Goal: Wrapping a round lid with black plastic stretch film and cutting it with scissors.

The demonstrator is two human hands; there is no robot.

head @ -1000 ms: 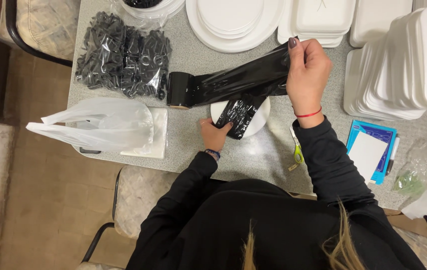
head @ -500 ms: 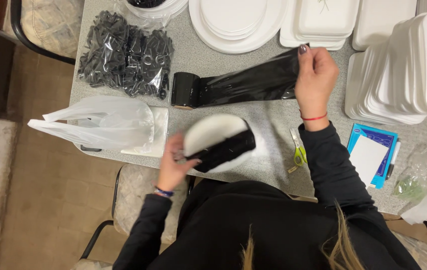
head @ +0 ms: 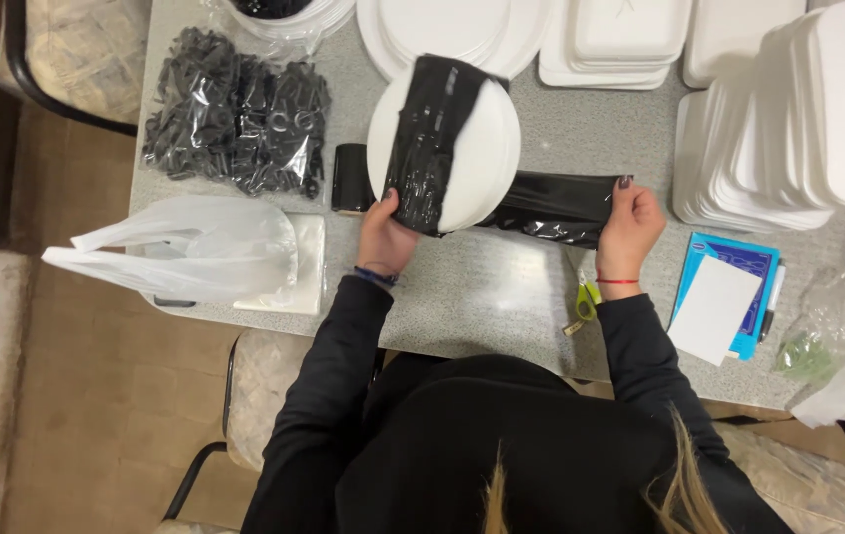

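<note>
Above the grey table (head: 502,297), the left hand (head: 386,237) grips a white plate (head: 477,148) already banded in black film (head: 432,129), while the right hand (head: 630,222) pinches the unrolled black film sheet (head: 551,203), uncut.

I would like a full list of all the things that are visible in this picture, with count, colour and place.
round plate: one, white, held up over the table centre
black sheet: one, glossy, lying across the plate
black roll: one, partly unrolled, behind the plate
bag of small parts: one, clear with black pieces, far left
plastic bag: one, white, near left edge
plate stacks: several, white, far edge
tray stacks: several, white, right
scissors: one, yellow-green handles, near edge
notepad: one, blue and white, right
table: one, grey
left hand: holds plate and sheet
right hand: holds roll's loose end
</note>
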